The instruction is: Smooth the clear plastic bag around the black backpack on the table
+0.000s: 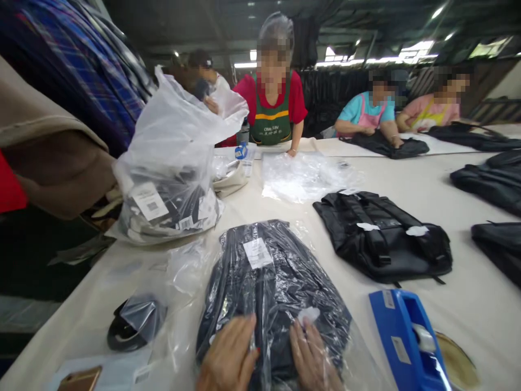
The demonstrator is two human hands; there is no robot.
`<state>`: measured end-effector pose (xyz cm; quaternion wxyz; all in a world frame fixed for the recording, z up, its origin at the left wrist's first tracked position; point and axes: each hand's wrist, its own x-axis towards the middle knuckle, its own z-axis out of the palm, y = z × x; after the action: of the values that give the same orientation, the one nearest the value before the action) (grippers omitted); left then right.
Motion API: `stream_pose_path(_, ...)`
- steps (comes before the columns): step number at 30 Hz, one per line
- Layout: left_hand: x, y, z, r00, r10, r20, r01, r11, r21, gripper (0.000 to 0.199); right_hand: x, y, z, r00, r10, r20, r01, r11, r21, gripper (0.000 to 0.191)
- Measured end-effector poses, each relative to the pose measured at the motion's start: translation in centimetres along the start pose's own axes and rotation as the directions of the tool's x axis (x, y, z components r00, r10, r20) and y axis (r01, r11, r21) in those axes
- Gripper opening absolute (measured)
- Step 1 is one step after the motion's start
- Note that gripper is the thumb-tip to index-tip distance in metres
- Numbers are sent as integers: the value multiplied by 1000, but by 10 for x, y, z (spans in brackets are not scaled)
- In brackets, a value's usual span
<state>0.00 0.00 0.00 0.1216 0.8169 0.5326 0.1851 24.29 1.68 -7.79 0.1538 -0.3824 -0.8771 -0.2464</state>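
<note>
Fingers of both hands lie flat and slightly spread on the near end of a bagged black backpack point(272, 288), pressing the clear plastic down rather than pinching anything: the left hand point(230, 355) sits on its near-left corner, the right hand point(311, 353) just beside it, fingertips by a small white tab. The pack's long axis runs straight away from the person, a white label on its far half, so it lies ahead of both hands alike. Just right of the right hand stands a blue tape dispenser point(402, 336); to the left, apart, a dark tape roll point(132, 323) under loose film. Beyond, an unbagged black backpack point(382, 233) lies to the right, a stuffed plastic sack point(171, 174) to the left, and other people work along the far edge of the bench point(468, 304).
</note>
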Motion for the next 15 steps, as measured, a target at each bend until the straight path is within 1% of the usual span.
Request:
stream_pose_path(1, 12, 1, 6, 999, 31, -34, -26, 990, 139, 48, -1, -1, 2, 1000, 9, -16, -9, 1000, 17, 43)
stream_pose_path(2, 20, 1, 15, 994, 96, -60, -77, 960, 269, 54, -2, -1, 4, 999, 40, -36, -38, 998, 42, 43)
stream_pose_path(3, 26, 1, 24, 981, 184, -66, -147, 915, 375, 60, -3, 1, 5, 995, 74, -60, -69, 995, 75, 42)
stream_pose_path(4, 27, 0, 34, 965, 255, -59, -203, 872, 444, 66, -7, 5, 4, 992, 89, -90, -78, 990, 117, 41)
stream_pose_path(5, 27, -1, 43, 953, 302, -35, -248, 838, 486, 71, -12, 10, 2, 989, 93, -119, -73, 984, 160, 43)
stream_pose_path(6, 24, -3, 50, 947, 320, -8, -272, 818, 507, 73, -19, 16, -1, 986, 110, -128, -84, 977, 196, 47)
stream_pose_path(7, 21, -5, 54, 951, 309, 16, -273, 814, 512, 75, -29, 23, -5, 979, 177, -100, -150, 962, 230, 54)
stream_pose_path(8, 17, -6, 57, 958, 283, 38, -263, 820, 509, 76, -41, 31, -10, 958, 281, -51, -260, 932, 251, 60)
stream_pose_path(9, 15, -7, 57, 963, 266, 50, -255, 828, 500, 80, -54, 39, -15, 915, 404, 10, -393, 884, 252, 62)
stream_pose_path(10, 13, -7, 56, 966, 253, 55, -247, 837, 488, 84, -68, 46, -19, 852, 518, 82, -521, 817, 247, 61)
stream_pose_path(11, 13, -6, 54, 967, 247, 60, -245, 844, 477, 89, -81, 52, -22, 781, 606, 147, -623, 744, 240, 59)
stream_pose_path(12, 13, -4, 52, 969, 239, 63, -240, 850, 469, 94, -94, 56, -23, 724, 660, 200, -690, 681, 245, 56)
stream_pose_path(15, 16, 0, 49, 970, 233, 68, -238, 858, 455, 100, -119, 60, -24, 619, 722, 309, -785, 553, 280, 51)
